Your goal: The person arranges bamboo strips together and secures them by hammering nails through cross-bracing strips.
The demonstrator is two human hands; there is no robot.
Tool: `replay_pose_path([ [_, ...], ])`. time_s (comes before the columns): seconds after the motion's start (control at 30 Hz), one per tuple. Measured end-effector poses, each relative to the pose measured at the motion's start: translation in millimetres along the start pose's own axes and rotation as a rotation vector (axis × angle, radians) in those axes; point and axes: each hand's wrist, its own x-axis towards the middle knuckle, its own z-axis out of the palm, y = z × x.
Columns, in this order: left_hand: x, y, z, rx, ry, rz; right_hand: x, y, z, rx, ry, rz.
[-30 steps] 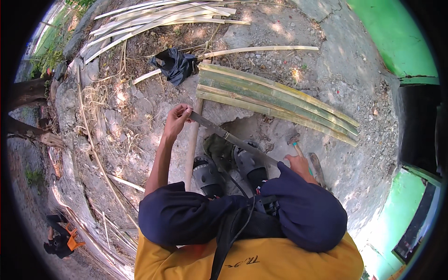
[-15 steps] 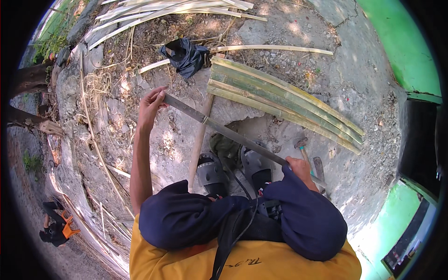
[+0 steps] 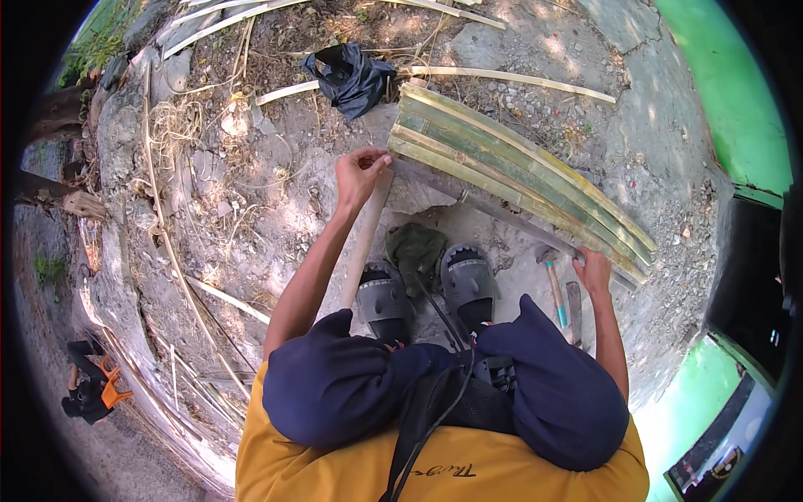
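Slats [image 3: 519, 171] on ground [image 3: 284, 217], strip [image 3: 510, 219] along their near side, bag [image 3: 360, 88] off left end, hammer [image 3: 556, 293] toward ground's right edge

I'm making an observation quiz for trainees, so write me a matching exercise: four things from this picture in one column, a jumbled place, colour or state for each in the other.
Things:
1. Left hand
2. Right hand
3. Bag
4. Hammer

Descriptions:
A. Black, crumpled
B. Toward the right end of the dark strip
C. Teal-handled
D. At the dark strip's left end

Pairs: 1-D, 2-B, 3-A, 4-C
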Motion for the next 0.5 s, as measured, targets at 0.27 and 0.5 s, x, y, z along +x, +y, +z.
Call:
replay_pose_path([
  [0.27, -7.2, 2.9, 4.7, 0.004, 0.079, 0.148, 6.7, -8.1, 22.0, 0.013, 0.215, 0.031],
  [0.5, -3.9, -6.1, 0.1, -0.101, 0.065, 0.123, 8.5, -27.1, 25.4, 0.11, 0.185, 0.082],
])
